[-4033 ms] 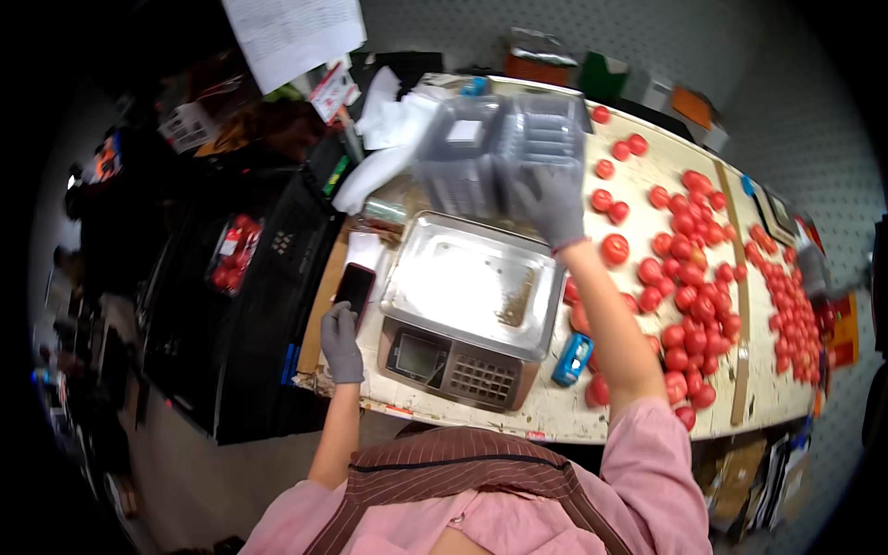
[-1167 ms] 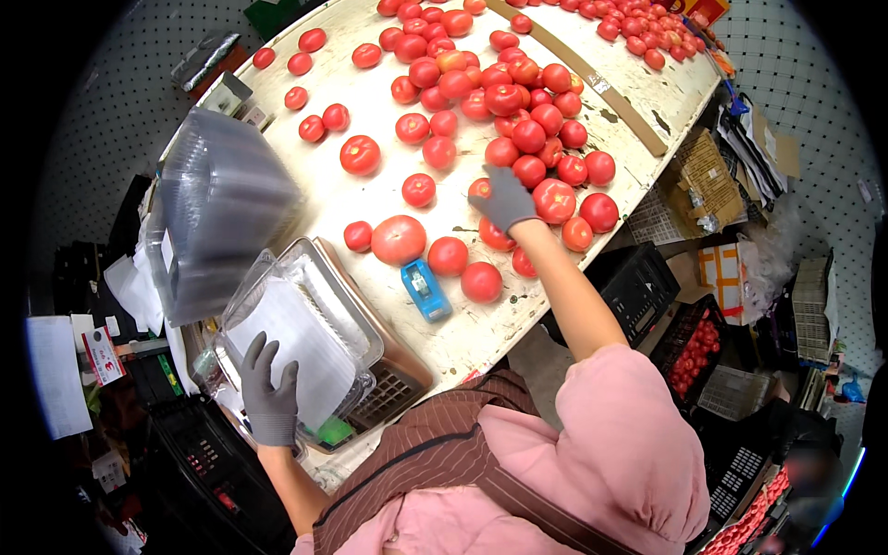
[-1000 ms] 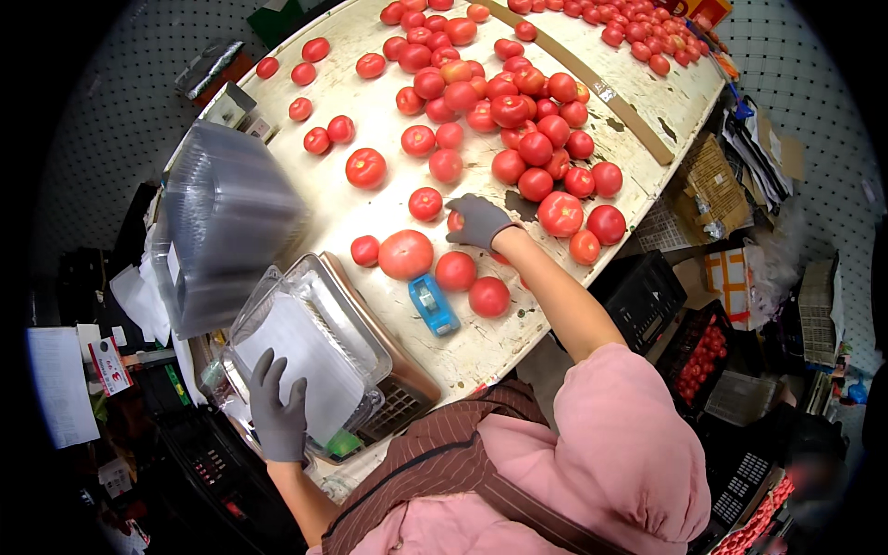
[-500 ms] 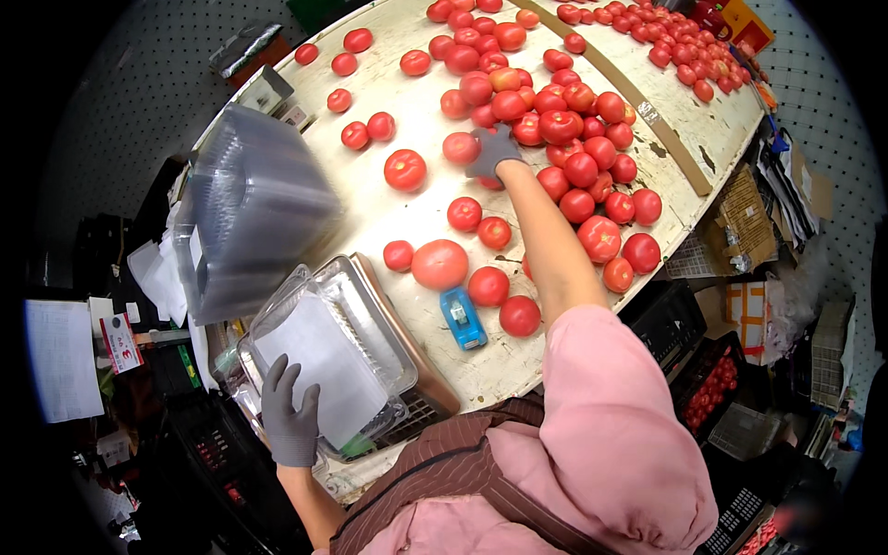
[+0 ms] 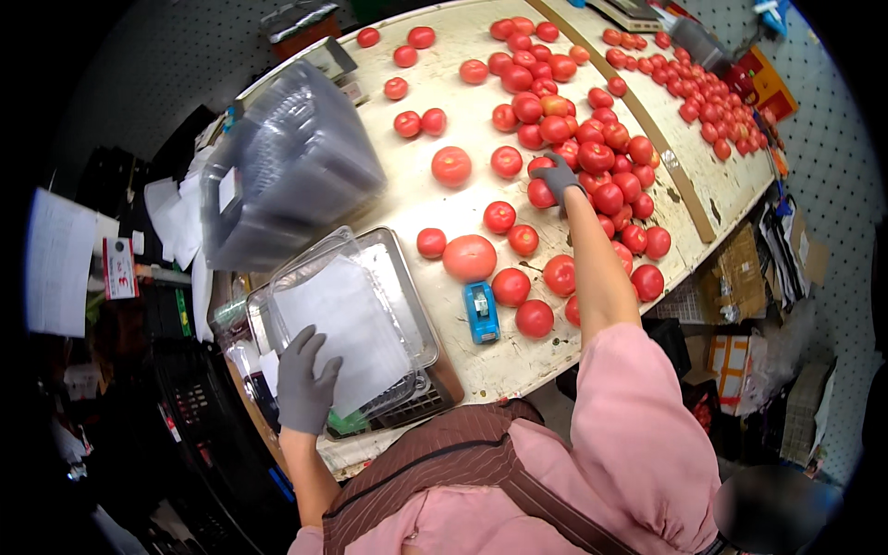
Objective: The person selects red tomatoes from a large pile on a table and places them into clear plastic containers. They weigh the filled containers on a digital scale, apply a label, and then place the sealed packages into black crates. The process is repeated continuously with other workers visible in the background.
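Observation:
My left hand (image 5: 305, 381), in a grey glove, grips the near corner of a clear plastic tray (image 5: 347, 314) with a white liner. The tray lies on the metal pan of a scale (image 5: 407, 305) at the table's near left. My right hand (image 5: 558, 176), also gloved, reaches across the table into a heap of red tomatoes (image 5: 592, 157). Its fingers curl over one tomato (image 5: 541, 193) at the heap's near edge. A large pale-red tomato (image 5: 469, 257) and a few smaller ones lie loose between the scale and the heap.
A tall stack of clear plastic trays (image 5: 287, 166) stands beyond the scale. A small blue hand tool (image 5: 481, 313) lies near the table's front edge. A wooden strip (image 5: 647, 129) divides off more tomatoes (image 5: 712, 102). Cardboard boxes (image 5: 740, 277) stand right of the table.
My right hand has gone from the loose tomatoes near the front edge farther out into the heap. My left hand has stayed on the clear tray on the scale.

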Action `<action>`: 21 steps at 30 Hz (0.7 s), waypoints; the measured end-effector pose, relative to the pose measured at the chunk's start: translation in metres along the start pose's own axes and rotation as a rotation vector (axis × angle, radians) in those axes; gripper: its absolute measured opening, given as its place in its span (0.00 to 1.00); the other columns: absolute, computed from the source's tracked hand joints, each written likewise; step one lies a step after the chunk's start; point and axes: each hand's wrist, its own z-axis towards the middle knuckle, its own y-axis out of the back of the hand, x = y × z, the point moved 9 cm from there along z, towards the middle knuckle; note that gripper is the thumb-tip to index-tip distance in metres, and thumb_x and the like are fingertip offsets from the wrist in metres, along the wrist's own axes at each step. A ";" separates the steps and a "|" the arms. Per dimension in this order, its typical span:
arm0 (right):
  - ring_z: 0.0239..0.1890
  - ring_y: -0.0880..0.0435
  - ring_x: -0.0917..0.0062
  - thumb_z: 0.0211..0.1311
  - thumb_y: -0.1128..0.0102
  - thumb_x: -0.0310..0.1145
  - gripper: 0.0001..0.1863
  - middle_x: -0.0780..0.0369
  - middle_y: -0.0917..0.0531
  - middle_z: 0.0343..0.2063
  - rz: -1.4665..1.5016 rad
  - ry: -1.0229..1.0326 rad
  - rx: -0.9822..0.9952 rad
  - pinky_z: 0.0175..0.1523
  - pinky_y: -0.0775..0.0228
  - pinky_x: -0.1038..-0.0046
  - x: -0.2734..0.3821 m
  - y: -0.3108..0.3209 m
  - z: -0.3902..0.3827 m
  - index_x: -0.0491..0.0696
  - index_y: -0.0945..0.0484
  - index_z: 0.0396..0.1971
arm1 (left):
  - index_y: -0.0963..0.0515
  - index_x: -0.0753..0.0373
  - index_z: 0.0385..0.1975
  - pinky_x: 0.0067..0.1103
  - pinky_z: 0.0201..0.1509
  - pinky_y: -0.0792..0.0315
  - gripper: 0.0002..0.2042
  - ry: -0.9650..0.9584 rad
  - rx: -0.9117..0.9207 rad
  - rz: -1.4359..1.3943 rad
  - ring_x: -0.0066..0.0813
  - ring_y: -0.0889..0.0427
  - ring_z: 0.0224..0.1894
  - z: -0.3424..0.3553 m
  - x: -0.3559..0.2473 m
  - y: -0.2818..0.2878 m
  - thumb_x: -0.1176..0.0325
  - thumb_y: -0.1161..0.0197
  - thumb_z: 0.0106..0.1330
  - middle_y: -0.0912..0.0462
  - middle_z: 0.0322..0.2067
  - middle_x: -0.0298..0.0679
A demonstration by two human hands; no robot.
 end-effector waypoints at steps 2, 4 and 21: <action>0.54 0.28 0.72 0.50 0.33 0.37 0.37 0.59 0.30 0.55 0.444 0.338 0.120 0.55 0.30 0.70 0.038 -0.028 -0.007 0.51 0.37 0.62 | 0.26 0.64 0.49 0.32 0.57 0.31 0.23 -0.036 0.090 -0.006 0.49 0.27 0.54 0.006 -0.004 -0.018 0.70 0.31 0.52 0.27 0.53 0.50; 0.51 0.24 0.74 0.50 0.31 0.36 0.40 0.59 0.28 0.53 0.493 0.368 0.459 0.53 0.28 0.74 0.152 -0.088 -0.125 0.48 0.41 0.63 | 0.27 0.63 0.52 0.33 0.60 0.34 0.27 -0.060 0.155 -0.002 0.49 0.30 0.58 0.009 -0.009 -0.036 0.67 0.30 0.50 0.30 0.56 0.51; 0.32 0.23 0.67 0.47 0.45 0.29 0.08 0.62 0.23 0.29 -0.028 1.613 -0.321 0.37 0.31 0.65 0.246 -0.161 -0.217 0.50 0.22 0.30 | 0.31 0.59 0.55 0.40 0.57 0.39 0.39 -0.102 0.434 0.208 0.54 0.38 0.61 0.020 -0.024 -0.076 0.59 0.24 0.37 0.34 0.57 0.50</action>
